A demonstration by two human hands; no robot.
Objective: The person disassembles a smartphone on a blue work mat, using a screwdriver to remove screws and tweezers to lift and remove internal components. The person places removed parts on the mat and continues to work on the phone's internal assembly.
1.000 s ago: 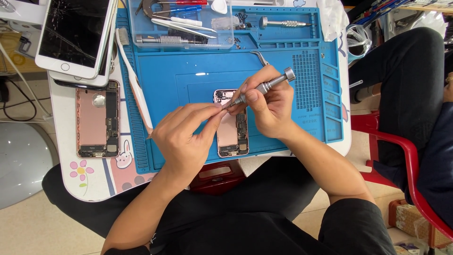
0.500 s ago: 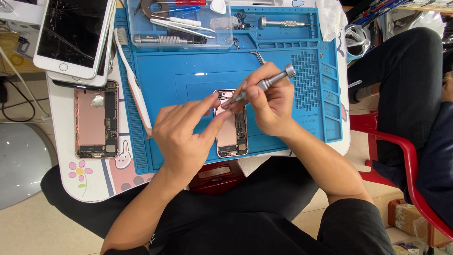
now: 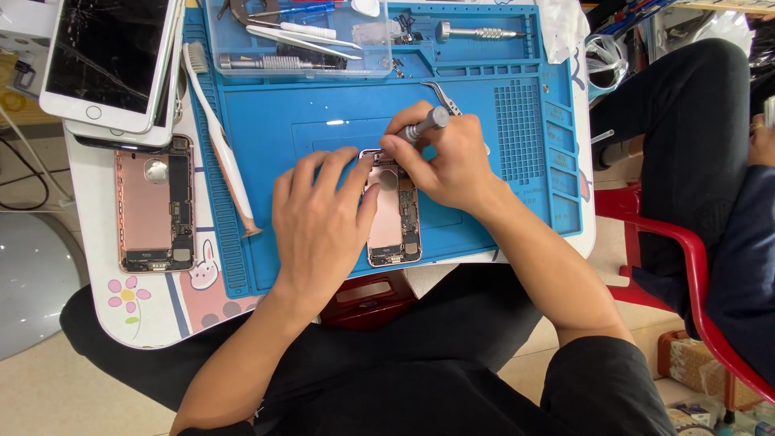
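Observation:
An opened rose-gold phone body [image 3: 394, 220] lies on a blue repair mat [image 3: 323, 113] on my lap table. My left hand [image 3: 319, 222] rests flat on the mat with its fingers spread, touching the phone's left edge. My right hand [image 3: 448, 161] grips a grey metal screwdriver [image 3: 425, 125], held steep with its tip down at the phone's top end. A pair of tweezers [image 3: 444, 98] lies on the mat just behind my right hand.
A second opened phone body [image 3: 153, 202] lies at the left on the white table [image 3: 137, 311]. Stacked phones with a cracked screen [image 3: 109, 60] sit at the far left. A toothbrush [image 3: 218, 137], a clear tool tray [image 3: 299, 40] and another screwdriver [image 3: 476, 34] lie nearby. A seated person [image 3: 710, 161] is at the right.
My right hand has tilted the screwdriver from a slant to nearly upright over the phone's top. My left hand has flattened and shifted slightly left beside the phone.

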